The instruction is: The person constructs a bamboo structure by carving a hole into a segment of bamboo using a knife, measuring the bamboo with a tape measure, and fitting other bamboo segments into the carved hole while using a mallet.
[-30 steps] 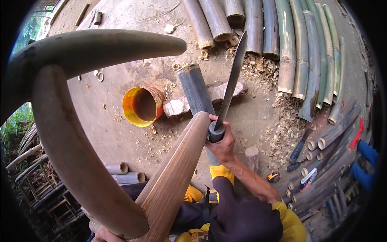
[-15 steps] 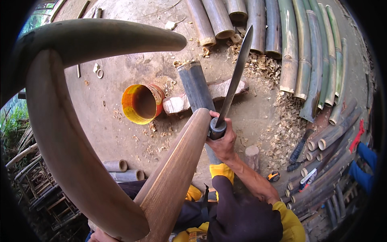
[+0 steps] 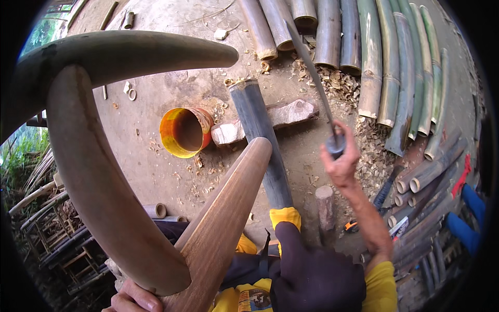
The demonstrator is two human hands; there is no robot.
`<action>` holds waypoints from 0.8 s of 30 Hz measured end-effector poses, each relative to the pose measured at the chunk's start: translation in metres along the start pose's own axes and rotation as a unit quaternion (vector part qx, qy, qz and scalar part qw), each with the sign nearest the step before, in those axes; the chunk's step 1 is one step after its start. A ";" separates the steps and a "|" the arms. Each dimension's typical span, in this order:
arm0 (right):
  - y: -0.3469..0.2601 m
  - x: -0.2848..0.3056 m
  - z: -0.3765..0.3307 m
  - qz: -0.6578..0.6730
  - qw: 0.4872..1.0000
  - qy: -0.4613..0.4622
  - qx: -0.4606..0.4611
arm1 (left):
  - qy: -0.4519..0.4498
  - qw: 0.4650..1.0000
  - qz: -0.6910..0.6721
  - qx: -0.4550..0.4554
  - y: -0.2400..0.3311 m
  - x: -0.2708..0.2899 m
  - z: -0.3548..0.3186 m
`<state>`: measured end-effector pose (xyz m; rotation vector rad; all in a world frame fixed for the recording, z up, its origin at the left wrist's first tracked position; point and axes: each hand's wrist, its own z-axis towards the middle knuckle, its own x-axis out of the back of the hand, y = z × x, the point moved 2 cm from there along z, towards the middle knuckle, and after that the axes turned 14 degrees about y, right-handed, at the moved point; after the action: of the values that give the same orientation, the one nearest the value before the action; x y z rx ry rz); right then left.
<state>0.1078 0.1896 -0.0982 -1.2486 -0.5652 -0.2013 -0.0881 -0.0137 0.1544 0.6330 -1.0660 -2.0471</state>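
My right hand (image 3: 342,164) is wrapped around the handle of a machete (image 3: 318,83). Its long blade points up and away, to the right of the pale pole. At the lower left, the fingers of my left hand (image 3: 136,299) curl around the near end of a frame of joined poles. That frame has a pale shaved pole (image 3: 231,208), a curved brown piece (image 3: 99,197) and a long green-grey piece (image 3: 150,49) across the top. Below the pale pole's tip, a grey bamboo length (image 3: 253,112) lies across a rough wooden block (image 3: 292,113).
A yellow and orange bucket of brownish liquid (image 3: 210,125) stands left of the block. Thick bamboo poles (image 3: 370,73) line the back right, with shavings (image 3: 371,161) beside them. A wooden stump (image 3: 325,200), a tape measure (image 3: 351,226) and more bamboo pieces (image 3: 421,182) lie to the right.
My right hand has swung the machete to the right, away from the pale pole's tip. More of my left hand shows now, and the view has shifted slightly.
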 end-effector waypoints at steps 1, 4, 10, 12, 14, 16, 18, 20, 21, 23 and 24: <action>0.000 0.012 0.015 0.018 0.998 -0.009 0.057 | 0.000 1.000 0.003 -0.001 0.002 0.000 -0.001; 0.009 0.055 0.048 -0.032 0.974 -0.136 0.177 | -0.001 1.000 0.009 0.003 0.009 -0.002 0.003; 0.019 0.059 0.087 -0.166 0.869 -0.376 0.277 | 0.003 1.000 -0.015 0.013 0.007 -0.006 0.001; 0.019 0.036 0.094 -0.191 0.835 -0.443 0.265 | -0.001 1.000 -0.010 0.005 0.006 -0.008 0.002; -0.005 0.013 0.101 -0.183 0.812 -0.471 0.292 | -0.002 1.000 0.003 -0.002 0.016 -0.005 0.005; -0.007 0.001 0.101 -0.138 0.809 -0.457 0.342 | -0.002 1.000 0.004 0.005 0.012 0.001 0.001; 0.007 0.001 0.110 -0.191 0.786 -0.490 0.326 | -0.006 1.000 0.003 0.007 0.010 0.002 0.000; 0.026 0.006 0.115 -0.241 0.758 -0.522 0.308 | -0.011 1.000 0.006 0.008 0.008 0.003 0.003; 0.033 0.018 0.115 -0.281 0.744 -0.522 0.310 | -0.012 1.000 0.010 0.009 0.007 0.005 0.003; 0.039 0.053 0.123 -0.363 0.711 -0.509 0.321 | -0.017 1.000 0.014 0.003 0.013 0.005 0.005; 0.040 0.061 0.114 -0.351 0.710 -0.521 0.319 | -0.016 1.000 0.018 0.000 0.015 0.007 0.007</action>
<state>0.1436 0.3190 -0.0780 -0.2844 -1.9242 0.1104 -0.0915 -0.0216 0.1699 0.5774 -1.0885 -2.0326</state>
